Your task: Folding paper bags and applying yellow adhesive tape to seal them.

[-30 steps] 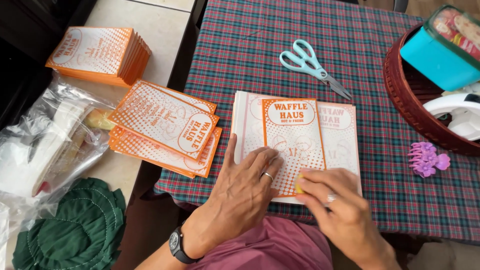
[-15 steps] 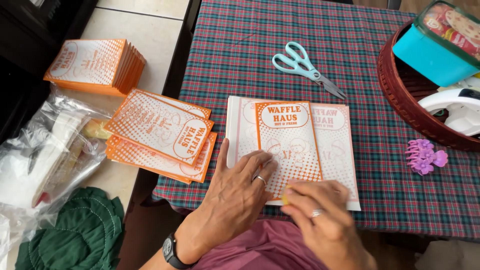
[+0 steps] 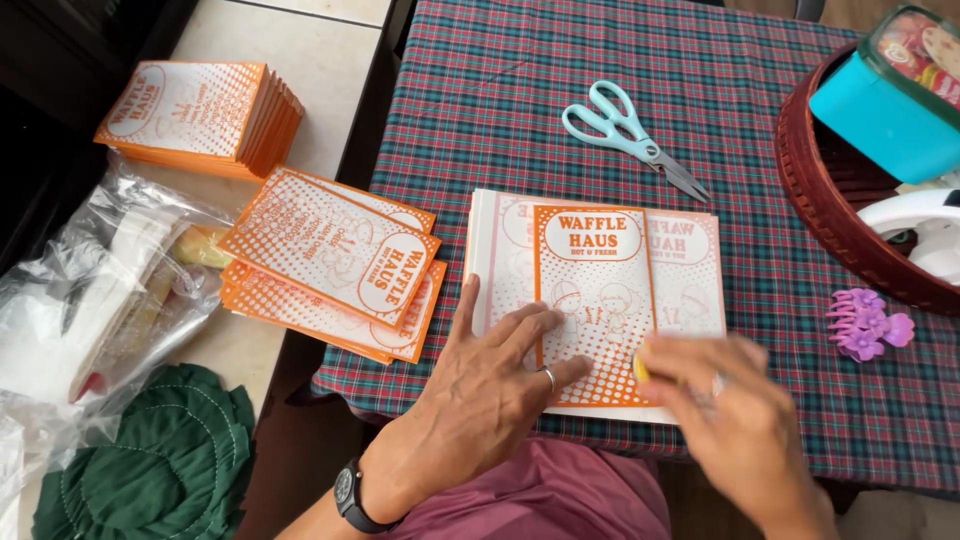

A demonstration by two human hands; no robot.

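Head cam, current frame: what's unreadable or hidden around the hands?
- Right hand: motion-blurred; the small yellow thing at its fingertips can't be identified.
- Orange paper bag: lower corners covered by the left hand and the right hand.
- Teal box and white object: cut off by the frame's right edge.

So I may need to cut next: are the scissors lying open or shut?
Shut. The scissors lie flat on the plaid tablecloth, blades together in a single point and the two pale blue handle loops side by side, clear of both hands.
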